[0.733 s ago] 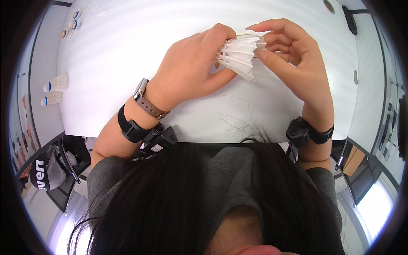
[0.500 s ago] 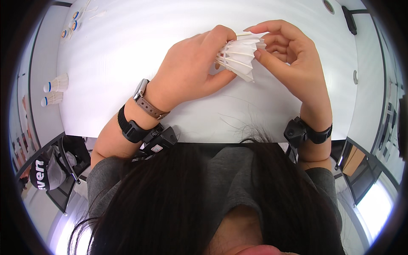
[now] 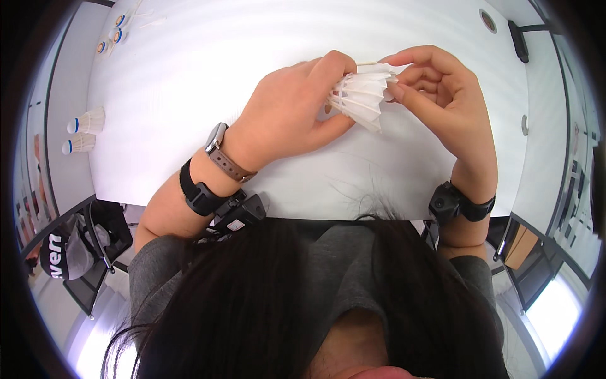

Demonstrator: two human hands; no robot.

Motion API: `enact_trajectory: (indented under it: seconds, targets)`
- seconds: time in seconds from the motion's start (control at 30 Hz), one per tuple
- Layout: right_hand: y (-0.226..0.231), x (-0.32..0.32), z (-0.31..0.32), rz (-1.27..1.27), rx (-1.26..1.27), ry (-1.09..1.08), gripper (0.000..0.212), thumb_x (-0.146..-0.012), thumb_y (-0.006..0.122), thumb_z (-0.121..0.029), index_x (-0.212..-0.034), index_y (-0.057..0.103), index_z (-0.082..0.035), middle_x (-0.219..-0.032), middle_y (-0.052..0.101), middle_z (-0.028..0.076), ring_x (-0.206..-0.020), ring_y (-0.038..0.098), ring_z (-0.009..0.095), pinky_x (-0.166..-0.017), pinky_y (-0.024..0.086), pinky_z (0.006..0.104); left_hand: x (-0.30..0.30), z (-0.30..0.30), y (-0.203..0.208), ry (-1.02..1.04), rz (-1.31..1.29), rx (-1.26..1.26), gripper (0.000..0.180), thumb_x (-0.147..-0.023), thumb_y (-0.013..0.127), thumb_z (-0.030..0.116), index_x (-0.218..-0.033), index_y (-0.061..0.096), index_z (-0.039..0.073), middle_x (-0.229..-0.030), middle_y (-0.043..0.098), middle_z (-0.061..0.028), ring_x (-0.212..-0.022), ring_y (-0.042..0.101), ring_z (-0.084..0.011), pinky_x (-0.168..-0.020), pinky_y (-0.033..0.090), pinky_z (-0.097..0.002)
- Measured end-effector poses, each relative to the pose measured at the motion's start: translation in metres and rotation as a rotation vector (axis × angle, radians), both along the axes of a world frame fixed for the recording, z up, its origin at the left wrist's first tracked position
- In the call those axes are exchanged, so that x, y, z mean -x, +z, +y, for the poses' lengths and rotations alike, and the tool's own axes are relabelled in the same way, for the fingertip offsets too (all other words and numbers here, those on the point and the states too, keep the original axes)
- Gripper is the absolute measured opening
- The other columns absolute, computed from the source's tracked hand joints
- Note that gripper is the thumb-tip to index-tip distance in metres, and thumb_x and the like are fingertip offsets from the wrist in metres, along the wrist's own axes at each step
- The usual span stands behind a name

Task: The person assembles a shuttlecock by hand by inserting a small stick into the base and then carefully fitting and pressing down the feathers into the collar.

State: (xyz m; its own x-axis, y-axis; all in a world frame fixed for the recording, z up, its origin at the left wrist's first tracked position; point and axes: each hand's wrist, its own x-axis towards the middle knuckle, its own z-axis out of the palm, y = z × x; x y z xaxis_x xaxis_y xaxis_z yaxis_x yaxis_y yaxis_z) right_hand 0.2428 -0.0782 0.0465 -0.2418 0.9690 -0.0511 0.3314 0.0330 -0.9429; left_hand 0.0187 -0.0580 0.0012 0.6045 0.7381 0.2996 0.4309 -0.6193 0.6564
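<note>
Over the white table, my left hand (image 3: 293,104) is closed round the base end of a white feather shuttlecock (image 3: 363,93). Its skirt of feathers points right, and its base is hidden in my palm. My right hand (image 3: 442,95) is at the open rim of the skirt. The right thumb presses on the feather edges and the index fingertip is at the upper rim, while the other fingers curl behind. Exactly which feather lies between them is partly hidden.
Two whole shuttlecocks (image 3: 88,120) with blue bands lie at the left table edge. Several blue-rimmed base pieces (image 3: 118,36) sit at the far left beside thin loose sticks. A round table insert (image 3: 488,21) is at the far right. The white table (image 3: 303,183) ends close to my body.
Both hands and the shuttlecock have come slightly nearer to me. My right thumb now lies over the feather rim. The whole view has also shifted a little.
</note>
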Motion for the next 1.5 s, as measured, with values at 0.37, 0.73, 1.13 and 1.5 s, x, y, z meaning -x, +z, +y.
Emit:
enact_trajectory:
  seconds: [0.37, 0.73, 1.13, 1.5]
  targets:
    - [0.009, 0.01, -0.004, -0.024, 0.048, 0.017, 0.03, -0.084, 0.07, -0.009, -0.113, 0.062, -0.004, -0.084, 0.064, 0.004, -0.075, 0.064, 0.009, -0.071, 0.05, 0.0199, 0.001, 0.0, 0.001, 0.012, -0.006, 0.026, 0.04, -0.082, 0.072, 0.031, -0.107, 0.052, 0.007, -0.079, 0.065, -0.0119, -0.066, 0.064, -0.0294, -0.057, 0.049, -0.035]
    - [-0.003, 0.013, -0.003, 0.048, 0.143, -0.026, 0.016, -0.085, 0.071, -0.011, -0.094, 0.065, 0.001, -0.073, 0.066, 0.002, -0.068, 0.061, 0.005, -0.062, 0.046, 0.0178, 0.0, -0.003, 0.006, -0.001, -0.015, 0.007, 0.038, -0.082, 0.072, 0.028, -0.106, 0.052, 0.006, -0.078, 0.064, -0.011, -0.061, 0.061, -0.0266, -0.056, 0.048, -0.0344]
    - [0.003, 0.011, 0.0, 0.03, 0.173, -0.028, 0.019, -0.086, 0.07, -0.012, -0.076, 0.065, 0.003, -0.071, 0.069, 0.008, -0.066, 0.065, 0.009, -0.061, 0.048, 0.0193, 0.001, 0.001, 0.004, 0.007, 0.001, -0.049, 0.038, -0.079, 0.071, 0.027, -0.106, 0.053, 0.007, -0.08, 0.063, -0.0113, -0.07, 0.062, -0.0288, -0.06, 0.049, -0.0374]
    - [0.022, 0.008, 0.014, -0.018, 0.094, 0.053, 0.018, -0.088, 0.069, -0.011, -0.077, 0.065, 0.002, -0.071, 0.068, 0.008, -0.066, 0.066, 0.011, -0.063, 0.051, 0.0216, -0.002, 0.002, 0.006, 0.059, -0.155, -0.045, 0.037, -0.077, 0.071, 0.024, -0.102, 0.05, 0.007, -0.081, 0.062, -0.012, -0.069, 0.061, -0.0319, -0.059, 0.047, -0.0405]
